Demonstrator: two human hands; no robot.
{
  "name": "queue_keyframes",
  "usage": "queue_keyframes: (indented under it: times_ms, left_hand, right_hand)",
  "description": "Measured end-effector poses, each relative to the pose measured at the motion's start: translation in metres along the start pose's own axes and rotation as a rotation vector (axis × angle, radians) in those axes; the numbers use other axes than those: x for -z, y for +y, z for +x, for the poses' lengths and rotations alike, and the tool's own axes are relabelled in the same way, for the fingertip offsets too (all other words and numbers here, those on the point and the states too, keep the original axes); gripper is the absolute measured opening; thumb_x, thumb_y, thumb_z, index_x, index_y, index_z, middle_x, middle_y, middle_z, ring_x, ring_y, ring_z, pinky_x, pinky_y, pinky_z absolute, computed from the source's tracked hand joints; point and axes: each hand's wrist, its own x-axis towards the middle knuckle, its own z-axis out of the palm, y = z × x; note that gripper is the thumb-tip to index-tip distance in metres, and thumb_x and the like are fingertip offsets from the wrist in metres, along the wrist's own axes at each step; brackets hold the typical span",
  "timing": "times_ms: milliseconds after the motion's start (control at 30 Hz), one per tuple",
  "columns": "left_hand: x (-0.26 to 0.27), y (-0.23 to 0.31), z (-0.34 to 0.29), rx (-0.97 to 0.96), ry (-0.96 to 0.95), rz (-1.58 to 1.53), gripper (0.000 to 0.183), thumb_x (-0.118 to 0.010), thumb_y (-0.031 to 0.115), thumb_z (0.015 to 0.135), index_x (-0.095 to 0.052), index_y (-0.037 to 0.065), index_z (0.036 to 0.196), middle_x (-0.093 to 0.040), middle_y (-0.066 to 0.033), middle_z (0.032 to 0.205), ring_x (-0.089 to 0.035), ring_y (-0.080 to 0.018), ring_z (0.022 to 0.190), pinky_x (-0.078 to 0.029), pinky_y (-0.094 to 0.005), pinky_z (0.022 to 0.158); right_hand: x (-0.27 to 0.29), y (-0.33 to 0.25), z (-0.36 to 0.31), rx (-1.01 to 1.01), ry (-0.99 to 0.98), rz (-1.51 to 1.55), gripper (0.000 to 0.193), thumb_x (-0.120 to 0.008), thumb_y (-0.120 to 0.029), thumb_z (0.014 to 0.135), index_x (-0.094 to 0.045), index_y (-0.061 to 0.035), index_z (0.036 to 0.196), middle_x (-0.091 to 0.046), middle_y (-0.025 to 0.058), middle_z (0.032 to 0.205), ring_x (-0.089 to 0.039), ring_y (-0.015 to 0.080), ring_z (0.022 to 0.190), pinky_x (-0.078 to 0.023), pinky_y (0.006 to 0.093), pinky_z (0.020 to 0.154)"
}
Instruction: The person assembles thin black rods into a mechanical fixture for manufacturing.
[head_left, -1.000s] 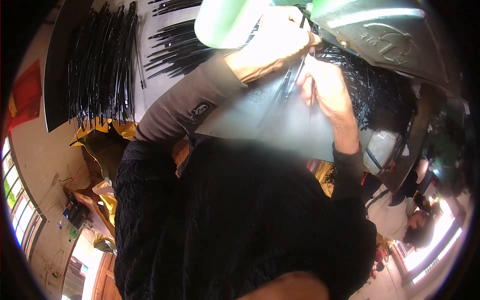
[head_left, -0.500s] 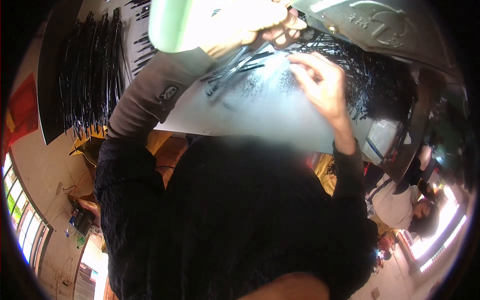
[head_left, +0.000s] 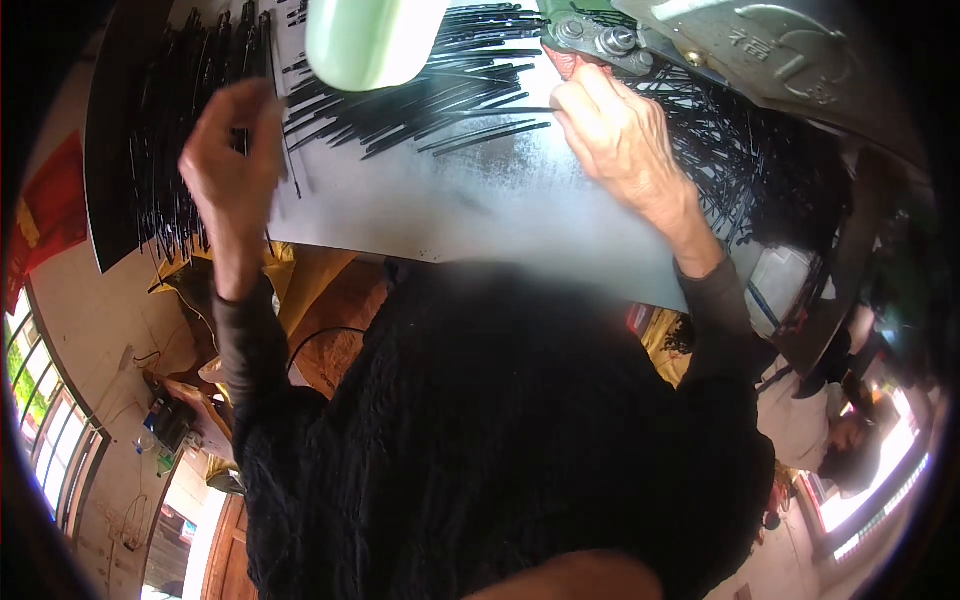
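My left hand [head_left: 232, 150], blurred by motion, hangs over the left bundle of long thin black rods [head_left: 165, 150]. Its fingers are curved, but whether they grip a rod is unclear. By the small metal rollers [head_left: 595, 38], my right hand [head_left: 622, 140] has its fingers drawn together beside a reddish piece [head_left: 566, 62]. The end of a black rod reaches its fingertips, and what lies inside them is hidden. Between my hands, more black rods [head_left: 400, 105] lie side by side on the pale worktable [head_left: 370, 205].
A pale green rounded housing [head_left: 375, 50] overhangs the rods at the top. At upper right is a grey metal cover [head_left: 760, 45], with a tangled heap of black rods [head_left: 730, 150] beneath it. Another person [head_left: 850, 440] is at the lower right edge.
My left hand has swung left and down, away from the rollers to the left bundle. My right hand has moved up and left to the rollers, its fingers closing together.
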Motion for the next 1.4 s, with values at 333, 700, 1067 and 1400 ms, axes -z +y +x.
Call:
queue_keyframes:
  times_ms: [333, 700, 1067, 1400]
  left_hand:
    - [-0.054, 0.092, -0.083, 0.431, -0.476, -1.024, 0.011, -0.064, -0.002, 0.087, -0.065, -0.003, 0.098, -0.067, -0.0054, 0.08, -0.061, -0.0096, 0.069, -0.051, -0.023, 0.066]
    - [-0.077, 0.099, -0.084, 0.575, -0.6, -1.15, 0.014, -0.057, 0.007, 0.094, -0.06, -0.002, 0.084, -0.064, -0.0023, 0.075, -0.056, -0.0052, 0.069, -0.047, -0.0216, 0.06]
    - [-0.079, 0.107, -0.079, 0.424, -0.522, -1.121, 0.009, -0.061, 0.006, 0.089, -0.06, -0.002, 0.084, -0.062, -0.0021, 0.072, -0.054, -0.0057, 0.068, -0.047, -0.023, 0.061]
    - [-0.071, 0.084, -0.069, -0.312, -0.34, -0.182, 0.012, -0.069, 0.006, 0.08, -0.057, 0.004, 0.081, -0.055, -0.0095, 0.066, -0.057, -0.0231, 0.057, -0.045, -0.0347, 0.052]
  right_hand:
    - [0.041, -0.048, -0.017, -0.554, -0.112, 0.526, 0.014, -0.064, 0.006, 0.075, -0.061, -0.0009, 0.087, -0.058, 0.0085, 0.078, -0.058, 0.0171, 0.063, -0.044, 0.0274, 0.056]
    - [0.024, -0.073, -0.036, -0.935, -0.027, 1.157, 0.005, -0.063, 0.004, 0.085, -0.061, 0.0008, 0.088, -0.055, -0.0036, 0.077, -0.049, -0.0001, 0.063, -0.039, 0.0163, 0.055]
    - [0.016, -0.094, -0.035, -0.899, 0.06, 1.052, 0.007, -0.066, 0.003, 0.082, -0.061, 0.0012, 0.087, -0.06, -0.0012, 0.069, -0.05, 0.0006, 0.057, -0.041, 0.018, 0.05]
    - [0.032, -0.076, -0.022, -0.844, 0.211, 0.897, 0.007, -0.061, 0.003, 0.086, -0.066, 0.0017, 0.09, -0.063, 0.0071, 0.076, -0.059, 0.0094, 0.063, -0.046, 0.0234, 0.057]
